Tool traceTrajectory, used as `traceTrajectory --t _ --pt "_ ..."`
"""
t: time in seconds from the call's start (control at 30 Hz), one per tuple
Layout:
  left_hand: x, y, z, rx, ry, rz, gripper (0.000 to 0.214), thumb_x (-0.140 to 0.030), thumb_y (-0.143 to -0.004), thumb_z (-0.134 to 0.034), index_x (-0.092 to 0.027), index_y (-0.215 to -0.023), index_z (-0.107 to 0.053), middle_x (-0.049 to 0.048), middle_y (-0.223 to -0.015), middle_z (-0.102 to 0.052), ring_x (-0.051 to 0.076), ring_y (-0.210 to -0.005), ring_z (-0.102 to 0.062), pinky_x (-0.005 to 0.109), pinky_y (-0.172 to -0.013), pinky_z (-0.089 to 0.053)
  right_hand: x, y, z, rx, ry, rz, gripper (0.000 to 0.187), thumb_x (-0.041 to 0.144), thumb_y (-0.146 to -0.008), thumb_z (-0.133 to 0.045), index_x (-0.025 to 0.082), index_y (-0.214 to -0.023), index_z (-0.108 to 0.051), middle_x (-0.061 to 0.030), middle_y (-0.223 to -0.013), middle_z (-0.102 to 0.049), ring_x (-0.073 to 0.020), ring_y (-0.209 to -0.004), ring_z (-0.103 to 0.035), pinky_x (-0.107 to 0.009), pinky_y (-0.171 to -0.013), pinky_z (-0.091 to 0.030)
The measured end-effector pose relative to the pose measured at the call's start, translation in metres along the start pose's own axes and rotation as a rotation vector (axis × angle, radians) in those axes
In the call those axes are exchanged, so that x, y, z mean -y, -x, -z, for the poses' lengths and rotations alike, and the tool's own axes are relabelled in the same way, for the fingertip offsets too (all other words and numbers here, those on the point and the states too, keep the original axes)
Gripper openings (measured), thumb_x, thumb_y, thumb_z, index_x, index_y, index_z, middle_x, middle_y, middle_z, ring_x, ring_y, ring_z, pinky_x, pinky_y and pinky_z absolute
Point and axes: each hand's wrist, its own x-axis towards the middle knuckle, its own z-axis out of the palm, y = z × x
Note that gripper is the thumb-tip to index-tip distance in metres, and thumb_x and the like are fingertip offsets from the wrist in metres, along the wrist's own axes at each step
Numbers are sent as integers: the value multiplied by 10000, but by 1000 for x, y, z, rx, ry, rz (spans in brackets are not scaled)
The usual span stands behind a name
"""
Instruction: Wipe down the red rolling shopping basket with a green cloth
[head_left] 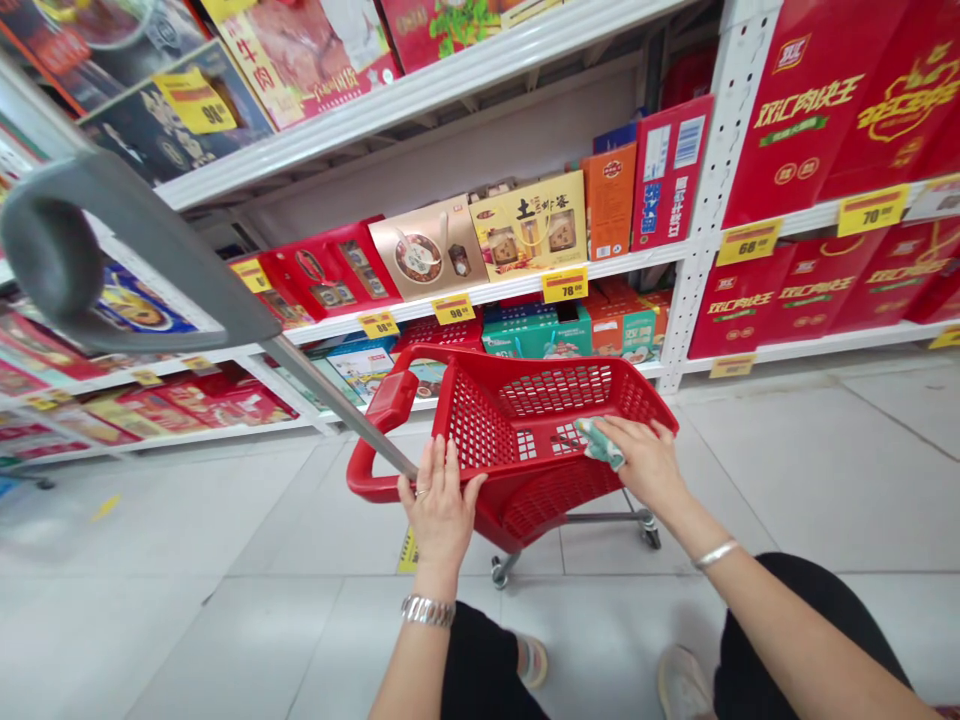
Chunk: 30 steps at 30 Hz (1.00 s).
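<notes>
A red plastic shopping cart (pixel 517 490) with a perforated basket stands in front of me. My left hand (pixel 439 500) lies on its near rim beside the handle, fingers stretched out and holding nothing. With my right hand (pixel 645 458) I grip a crumpled green-and-white cloth (pixel 601 445) against the basket's near rim, toward the right end. Part of the cloth is hidden under the fingers. From the handle side a grey metal pole (pixel 330 400) slants up to the left, topped by a grey plastic piece (pixel 150 260).
White shelves (pixel 480 296) filled with gift boxes run behind the cart, with yellow price tags (pixel 565 285) along their edges. Red boxes (pixel 810 100) are stacked at right. Caster wheels (pixel 504 572) stand on the tiled floor (pixel 225 620), close to my shoes (pixel 682 680).
</notes>
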Motion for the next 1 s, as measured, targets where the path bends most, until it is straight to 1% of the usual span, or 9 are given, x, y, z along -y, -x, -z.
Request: traceTrajectory --t 0.17,0.27,0.33,0.4,0.67,0.77,0.8,0.87,1.0 --pt "-1 -2 5 9 1 2 600 -464 -994 -552 -175 -1520 -535 226 -1513 -567 370 -1472 -476 690 -1244 -58 86 -9 -13 67 -232 166 630 -19 -848 -495 322 -1350 -666 -64 -1404 -688 -244 -1260 -616 -506 -1131 -277" --pt "-1 -2 7 32 14 7 587 -453 -986 -569 -181 -1505 -553 236 -1506 -572 378 -1471 -476 716 -1236 -49 108 -6 -20 131 -294 191 625 -14 -856 -500 316 -1364 -658 -66 -1402 -688 -240 -1247 -621 -497 -1134 -292" --pt "1 -2 8 43 19 15 589 -453 -982 -574 -183 -1506 -553 239 -1511 -565 379 -1475 -472 720 -1234 -50 104 -1 -23 140 -298 186 631 -18 -847 -507 313 -1362 -660 -66 -1392 -695 -239 -1237 -625 -490 -1131 -302" --pt "1 -1 9 46 25 22 587 -456 -981 -576 -181 -1500 -561 236 -1511 -565 376 -1475 -472 715 -1236 -43 89 4 -23 131 -272 175 650 -33 -830 -509 314 -1358 -663 -61 -1390 -697 -238 -1240 -626 -483 -1125 -307" --pt "2 -2 7 -13 47 21 551 -459 -979 -589 -165 -1445 -611 231 -1485 -596 372 -1415 -537 697 -1241 12 -9 20 -3 72 0 44 720 -82 -738 -510 306 -1317 -688 -62 -1360 -715 -245 -1224 -644 -487 -1107 -302" --pt "2 -3 5 -32 67 23 545 -462 -973 -600 -176 -1436 -620 225 -1470 -612 366 -1398 -553 686 -1245 -14 -26 22 4 9 57 -25 651 -53 -770 -518 300 -1285 -707 -71 -1360 -714 -255 -1200 -651 -501 -1103 -304" --pt "2 -3 5 -33 73 26 545 -460 -971 -605 -177 -1436 -621 224 -1465 -617 366 -1396 -555 684 -1246 -27 -23 21 5 -11 54 -36 630 -38 -783 -525 294 -1286 -707 -79 -1361 -712 -260 -1198 -649 -505 -1106 -303" --pt "3 -3 4 -28 82 31 547 -447 -968 -612 -181 -1446 -612 221 -1453 -628 367 -1396 -555 685 -1244 -44 -3 18 6 -30 5 -19 629 -20 -790 -541 290 -1316 -692 -86 -1376 -703 -265 -1216 -634 -507 -1126 -285" --pt "5 -4 6 -29 86 10 568 -423 -968 -617 -182 -1480 -578 222 -1439 -641 371 -1392 -558 684 -1239 -65 76 6 0 54 -188 136 663 -5 -813 -553 309 -1392 -631 -70 -1459 -648 -251 -1322 -564 -502 -1179 -224"
